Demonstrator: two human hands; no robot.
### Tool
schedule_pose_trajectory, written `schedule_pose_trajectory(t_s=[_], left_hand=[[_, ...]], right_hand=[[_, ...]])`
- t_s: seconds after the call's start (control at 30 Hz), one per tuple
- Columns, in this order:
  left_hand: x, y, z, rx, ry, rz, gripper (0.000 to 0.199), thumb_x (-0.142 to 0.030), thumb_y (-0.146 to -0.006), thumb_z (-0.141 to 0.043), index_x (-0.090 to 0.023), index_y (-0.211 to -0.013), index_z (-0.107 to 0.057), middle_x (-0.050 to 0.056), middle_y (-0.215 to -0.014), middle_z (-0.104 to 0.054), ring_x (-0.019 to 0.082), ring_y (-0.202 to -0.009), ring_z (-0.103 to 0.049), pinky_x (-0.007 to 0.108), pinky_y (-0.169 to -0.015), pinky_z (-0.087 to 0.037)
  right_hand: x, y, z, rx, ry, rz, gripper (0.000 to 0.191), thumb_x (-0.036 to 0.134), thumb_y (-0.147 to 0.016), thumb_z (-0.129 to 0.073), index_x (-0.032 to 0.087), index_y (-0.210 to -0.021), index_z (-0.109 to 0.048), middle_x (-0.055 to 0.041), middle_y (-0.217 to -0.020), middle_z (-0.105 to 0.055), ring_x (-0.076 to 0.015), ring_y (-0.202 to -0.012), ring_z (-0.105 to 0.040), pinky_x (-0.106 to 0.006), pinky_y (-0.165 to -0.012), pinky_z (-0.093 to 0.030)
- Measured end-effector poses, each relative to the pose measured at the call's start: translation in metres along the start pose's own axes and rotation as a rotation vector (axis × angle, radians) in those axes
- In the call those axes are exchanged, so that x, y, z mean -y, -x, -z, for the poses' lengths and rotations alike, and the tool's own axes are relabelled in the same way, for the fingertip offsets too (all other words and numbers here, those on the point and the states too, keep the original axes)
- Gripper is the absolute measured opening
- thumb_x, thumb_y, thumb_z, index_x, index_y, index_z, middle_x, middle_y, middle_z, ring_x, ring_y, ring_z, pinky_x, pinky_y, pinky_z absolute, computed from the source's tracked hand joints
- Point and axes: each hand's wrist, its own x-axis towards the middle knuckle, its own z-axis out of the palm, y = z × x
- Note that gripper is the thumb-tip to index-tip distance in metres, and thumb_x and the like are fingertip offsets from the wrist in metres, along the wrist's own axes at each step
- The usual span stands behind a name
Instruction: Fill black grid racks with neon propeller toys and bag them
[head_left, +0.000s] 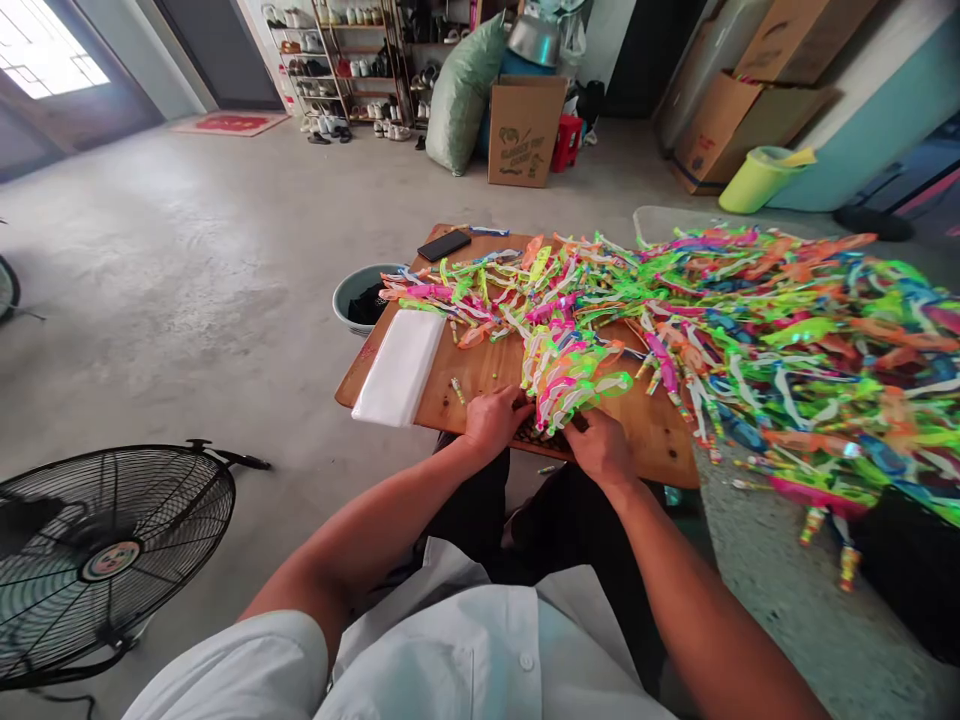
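Observation:
At the near edge of the wooden table, my left hand (pixel 495 420) and my right hand (pixel 602 447) close from either side on the lower end of a bunch of plastic toys (pixel 571 375). These are bright green, orange and pink with white strips. My fingertips are partly hidden beside and under the bunch. Something dark with a mesh-like pattern (pixel 534 433) shows between my hands; I cannot make out what it is. One small loose tube (pixel 458 390) lies left of the bunch. Farther left is a stack of clear plastic bags (pixel 400 365).
A large heap of similar toys (pixel 795 330) covers the right side and spreads over the wooden table (pixel 480 365). A black phone (pixel 444 245) lies at the far left corner. Beside the table stands a grey bucket (pixel 346 300). A floor fan (pixel 112 560) is at left, a cardboard box (pixel 526 135) beyond.

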Motion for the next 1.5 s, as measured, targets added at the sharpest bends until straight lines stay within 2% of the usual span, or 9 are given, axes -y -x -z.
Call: schedule_pose_trajectory(t_s=[0.23, 0.43, 0.53, 0.6, 0.77, 0.87, 1.03, 1.2, 1.5], left_hand=[[-0.006, 0.008, 0.002, 0.070, -0.180, -0.099, 0.031, -0.046, -0.101, -0.051, -0.022, -0.111, -0.067, 0.007, -0.109, -0.072, 0.019, -0.093, -0.069, 0.026, -0.072, -0.047], [-0.006, 0.008, 0.011, 0.071, -0.180, -0.179, 0.032, -0.042, -0.103, -0.046, -0.020, -0.110, -0.068, 0.008, -0.103, -0.071, 0.019, -0.090, -0.069, 0.025, -0.073, -0.048], [0.001, 0.001, 0.012, 0.058, -0.070, -0.214, 0.032, -0.042, -0.102, -0.049, -0.021, -0.110, -0.072, 0.007, -0.102, -0.074, 0.018, -0.089, -0.070, 0.024, -0.075, -0.048], [0.007, -0.003, 0.012, 0.039, 0.078, -0.214, 0.028, -0.040, -0.099, -0.056, -0.021, -0.107, -0.075, 0.006, -0.100, -0.076, 0.016, -0.085, -0.070, 0.022, -0.073, -0.048], [0.016, -0.006, 0.006, -0.105, 0.414, -0.035, 0.029, -0.041, -0.091, -0.067, -0.017, -0.097, -0.081, 0.002, -0.081, -0.076, 0.010, -0.063, -0.062, 0.019, -0.059, -0.044], [0.019, -0.005, 0.002, -0.091, 0.469, 0.010, 0.027, -0.039, -0.088, -0.068, -0.016, -0.098, -0.081, 0.002, -0.079, -0.076, 0.010, -0.063, -0.061, 0.018, -0.058, -0.043], [0.021, -0.008, -0.006, -0.112, 0.393, -0.046, 0.019, -0.032, -0.086, -0.070, -0.017, -0.088, -0.080, 0.001, -0.075, -0.075, 0.010, -0.065, -0.061, 0.018, -0.059, -0.041], [0.021, -0.010, -0.009, -0.135, 0.322, -0.078, 0.020, -0.033, -0.087, -0.069, -0.017, -0.081, -0.078, 0.001, -0.073, -0.074, 0.011, -0.065, -0.063, 0.019, -0.059, -0.041], [0.016, -0.002, -0.006, -0.076, 0.175, -0.094, 0.029, -0.039, -0.094, -0.063, -0.022, -0.111, -0.078, 0.004, -0.082, -0.079, 0.014, -0.071, -0.070, 0.022, -0.068, -0.047]], right_hand=[[-0.004, -0.002, -0.003, -0.013, 0.047, 0.055, 0.030, 0.045, -0.092, -0.056, 0.020, -0.081, -0.070, -0.0095, -0.080, -0.074, -0.0241, -0.079, -0.068, -0.032, -0.075, -0.043], [-0.004, -0.004, -0.002, 0.008, 0.060, 0.085, 0.032, 0.044, -0.095, -0.053, 0.020, -0.083, -0.070, -0.0094, -0.084, -0.075, -0.0237, -0.081, -0.068, -0.032, -0.075, -0.041], [-0.003, -0.005, 0.000, 0.025, 0.064, 0.087, 0.031, 0.043, -0.095, -0.053, 0.020, -0.083, -0.070, -0.0099, -0.085, -0.075, -0.0238, -0.083, -0.068, -0.031, -0.075, -0.041], [-0.002, -0.005, 0.001, 0.028, 0.070, 0.079, 0.029, 0.042, -0.094, -0.055, 0.020, -0.082, -0.069, -0.0097, -0.084, -0.075, -0.0234, -0.082, -0.068, -0.031, -0.074, -0.041], [-0.002, -0.004, 0.002, 0.026, 0.069, 0.073, 0.024, 0.039, -0.091, -0.059, 0.020, -0.085, -0.071, -0.0092, -0.082, -0.075, -0.0236, -0.080, -0.069, -0.030, -0.074, -0.042], [-0.003, -0.004, 0.002, 0.017, 0.061, 0.079, 0.023, 0.039, -0.091, -0.059, 0.020, -0.088, -0.072, -0.0095, -0.083, -0.076, -0.0244, -0.082, -0.069, -0.031, -0.075, -0.044], [-0.005, -0.003, 0.000, 0.004, 0.072, 0.064, 0.021, 0.038, -0.089, -0.060, 0.020, -0.085, -0.071, -0.0103, -0.084, -0.076, -0.0258, -0.083, -0.069, -0.032, -0.077, -0.045], [-0.007, -0.003, -0.001, 0.010, 0.066, 0.067, 0.019, 0.036, -0.089, -0.060, 0.020, -0.086, -0.071, -0.0098, -0.085, -0.076, -0.0254, -0.083, -0.070, -0.032, -0.077, -0.046], [-0.008, -0.002, -0.001, 0.018, 0.054, 0.091, 0.024, 0.038, -0.092, -0.057, 0.019, -0.094, -0.072, -0.0109, -0.090, -0.076, -0.0258, -0.086, -0.070, -0.032, -0.077, -0.047]])
